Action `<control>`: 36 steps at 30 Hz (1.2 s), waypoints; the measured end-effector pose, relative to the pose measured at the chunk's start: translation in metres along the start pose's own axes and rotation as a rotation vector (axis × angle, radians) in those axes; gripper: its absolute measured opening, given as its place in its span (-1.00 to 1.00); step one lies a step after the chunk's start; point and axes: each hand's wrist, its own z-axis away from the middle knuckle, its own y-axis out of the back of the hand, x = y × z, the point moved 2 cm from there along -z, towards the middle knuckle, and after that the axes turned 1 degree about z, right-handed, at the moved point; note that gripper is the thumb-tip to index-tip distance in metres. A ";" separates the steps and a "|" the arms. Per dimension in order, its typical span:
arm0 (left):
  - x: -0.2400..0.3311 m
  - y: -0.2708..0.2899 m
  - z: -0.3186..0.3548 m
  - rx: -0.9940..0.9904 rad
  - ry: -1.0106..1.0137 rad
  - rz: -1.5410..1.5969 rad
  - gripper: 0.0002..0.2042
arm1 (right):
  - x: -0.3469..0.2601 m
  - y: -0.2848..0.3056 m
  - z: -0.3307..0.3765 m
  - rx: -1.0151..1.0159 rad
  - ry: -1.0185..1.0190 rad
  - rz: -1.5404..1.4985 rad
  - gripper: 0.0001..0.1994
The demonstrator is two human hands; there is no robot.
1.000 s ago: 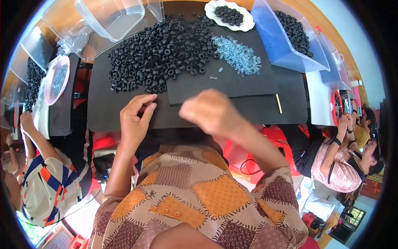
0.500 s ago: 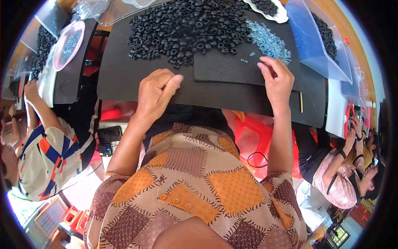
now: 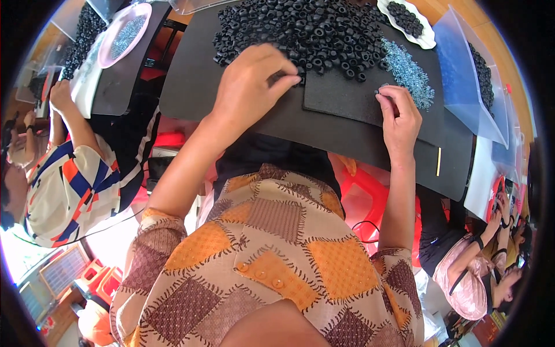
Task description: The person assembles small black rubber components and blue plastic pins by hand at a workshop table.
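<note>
My left hand (image 3: 251,81) reaches over the near edge of a heap of small black hollow caps (image 3: 324,40). Its thumb and forefinger are pinched together beside the caps, and I cannot make out what is between them. On the right, my right hand (image 3: 402,118) is over a dark mat (image 3: 344,95), its fingers curled and their tips close together. Tiny clear bits (image 3: 384,86) show at those fingertips; whether they are gripped is too small to tell. Just beyond lies a pile of small pale-blue clear pieces (image 3: 411,75).
A white scalloped dish (image 3: 426,39) of black pieces stands at the back right. Beside it is a clear plastic bin (image 3: 462,87). A thin yellow stick (image 3: 439,162) lies near the table edge (image 3: 358,136). People sit at both sides; a pink-rimmed basin (image 3: 106,58) is on the left table.
My left hand has moved forward from the bare table to the heap of black caps. My right hand has come to the loose clear bits on the mat. The whole view has shifted.
</note>
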 end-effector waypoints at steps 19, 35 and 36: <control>0.006 -0.035 -0.041 0.089 -0.256 -0.039 -0.82 | 0.004 0.005 -0.001 0.081 -0.008 -0.041 -0.85; -0.029 0.015 0.052 -0.074 0.641 1.143 -0.75 | -0.010 -0.004 -0.001 -0.141 0.003 0.087 -0.86; -0.032 0.014 0.056 -0.079 0.654 1.237 -0.74 | -0.013 -0.004 -0.003 -0.141 -0.054 0.085 -0.86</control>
